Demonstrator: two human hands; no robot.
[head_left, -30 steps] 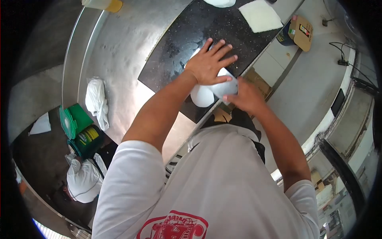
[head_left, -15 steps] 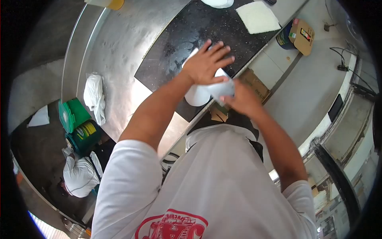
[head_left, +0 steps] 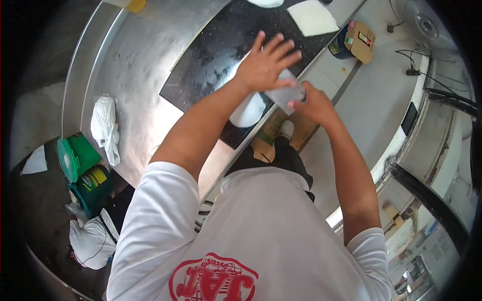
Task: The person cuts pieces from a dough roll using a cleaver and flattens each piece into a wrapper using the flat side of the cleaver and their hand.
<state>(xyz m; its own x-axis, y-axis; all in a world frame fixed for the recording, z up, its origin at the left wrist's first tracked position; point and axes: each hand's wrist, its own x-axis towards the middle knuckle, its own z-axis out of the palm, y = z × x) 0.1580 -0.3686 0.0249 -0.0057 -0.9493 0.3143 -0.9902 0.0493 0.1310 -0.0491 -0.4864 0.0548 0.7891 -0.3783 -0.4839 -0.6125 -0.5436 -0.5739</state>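
My left hand (head_left: 268, 65) is open with fingers spread, over a long piece of white dough (head_left: 248, 111) on a black slab (head_left: 201, 65). Its thumb overlaps the edge of a flat, pale-grey scraper (head_left: 287, 95); whether they touch I cannot tell. My right hand (head_left: 319, 106) is closed on the scraper's right end, holding it tilted beside the slab's near edge. The middle of the dough is hidden under my left hand and wrist. Wet or floury smears mark the slab to the left of the hand.
A white cloth (head_left: 312, 18) and another white piece (head_left: 266, 2) lie at the slab's far end. On the steel counter (head_left: 135, 65) sits a white plastic bag (head_left: 105, 128). A person in white (head_left: 93, 240) is at lower left by green containers (head_left: 80, 155). Cardboard (head_left: 263, 149) lies below.
My right hand has moved right with the scraper, away from the dough. My left hand has shifted slightly up and right, its fingers still spread. The whole view has shifted a little.
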